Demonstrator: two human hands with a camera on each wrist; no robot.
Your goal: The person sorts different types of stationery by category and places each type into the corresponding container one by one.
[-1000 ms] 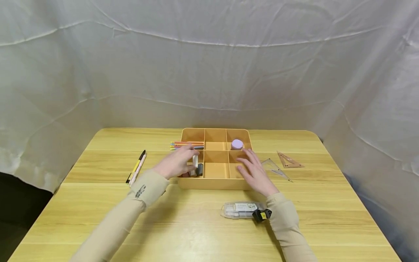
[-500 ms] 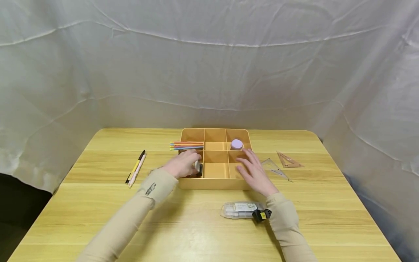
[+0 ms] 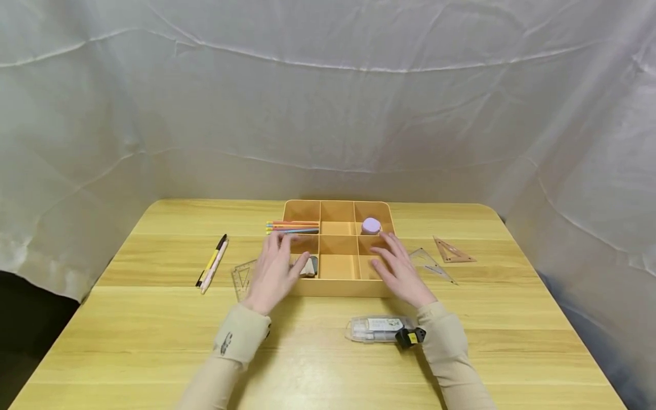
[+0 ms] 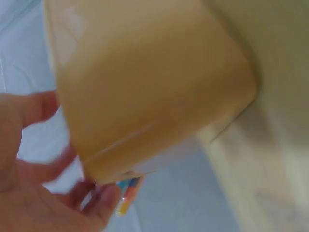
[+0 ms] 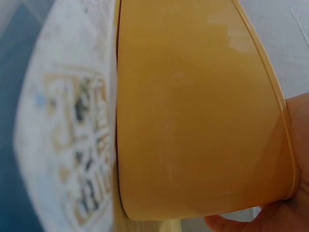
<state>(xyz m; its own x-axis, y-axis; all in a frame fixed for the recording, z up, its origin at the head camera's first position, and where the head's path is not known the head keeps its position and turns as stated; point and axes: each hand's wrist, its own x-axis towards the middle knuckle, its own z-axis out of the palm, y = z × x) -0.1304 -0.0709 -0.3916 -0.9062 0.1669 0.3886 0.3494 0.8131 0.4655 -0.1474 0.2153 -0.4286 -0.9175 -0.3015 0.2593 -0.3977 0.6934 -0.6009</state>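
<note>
A tan divided organizer tray (image 3: 338, 288) stands mid-table. My left hand (image 3: 273, 273) is over its front-left corner, fingers spread and holding nothing; in the left wrist view the fingers (image 4: 41, 108) lie along the tray's rim. Beside the thumb, in the front-left compartment, lie a white eraser (image 3: 308, 269) and a dark grey piece (image 3: 315, 262), partly hidden. My right hand (image 3: 402, 270) rests at the tray's right rim with fingers loosely spread. Colored pencils (image 3: 293, 227) lie in the back-left compartment, their ends jutting out past the left wall. A lilac rounded object (image 3: 371, 226) sits at back right.
A black-and-yellow pen (image 3: 211, 262) and a pale pen (image 3: 215, 266) lie to the left. One clear set square (image 3: 242, 277) is partly under my left hand. Another clear one (image 3: 432, 265) and an orange one (image 3: 453, 250) lie right. A clear plastic case (image 3: 376, 329) is in front.
My left hand lowered the white eraser into the front-left compartment, let go, and drew back toward the left corner. The clear set square at left came into sight. My right hand stays put.
</note>
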